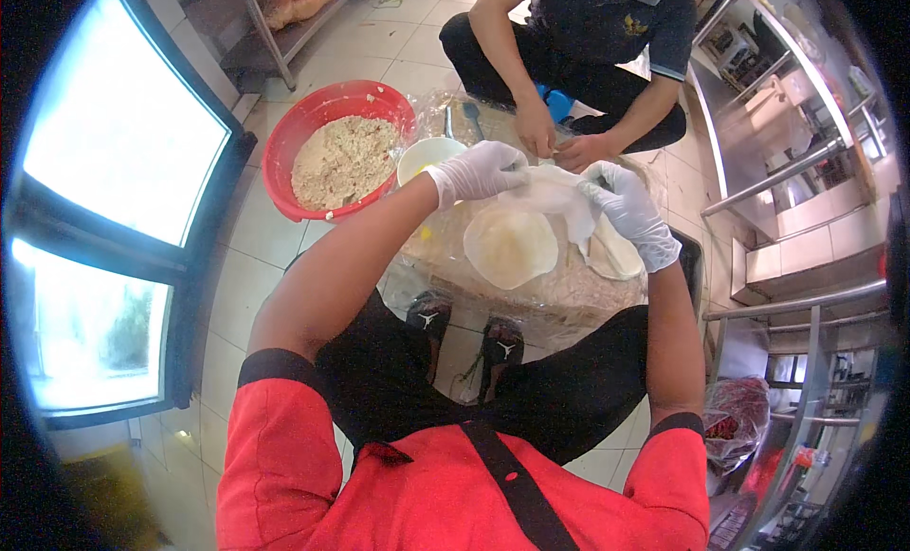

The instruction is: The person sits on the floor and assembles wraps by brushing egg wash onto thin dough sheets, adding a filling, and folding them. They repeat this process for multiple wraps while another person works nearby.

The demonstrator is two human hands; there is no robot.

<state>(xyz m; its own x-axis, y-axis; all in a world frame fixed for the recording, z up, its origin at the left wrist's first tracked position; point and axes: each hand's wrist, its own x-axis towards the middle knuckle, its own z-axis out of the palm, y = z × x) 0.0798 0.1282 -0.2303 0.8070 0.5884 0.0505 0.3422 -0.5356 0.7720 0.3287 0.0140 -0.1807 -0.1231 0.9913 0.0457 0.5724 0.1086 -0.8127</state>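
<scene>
Both my hands wear thin white gloves. My left hand (482, 172) pinches one edge of a thin, translucent wrapper sheet (555, 193). The opposite edge is held between the fingers of my right hand (630, 210). The sheet hangs stretched between them over a round, pale flat wrapper (510, 248), which lies on the plastic-covered work surface (531, 305). Folded pale wrappers (614, 255) rest just below my right hand. Partly behind my left hand stands a white bowl (417, 157) with something yellow in it.
A red basin (275, 158) of crumbly pale filling (343, 162) sits on the tiled floor at left. Across from me a seated person (607, 39) works with both hands near my sheet. A brush (473, 120) lies beyond the bowl. Metal racks (806, 305) line the right.
</scene>
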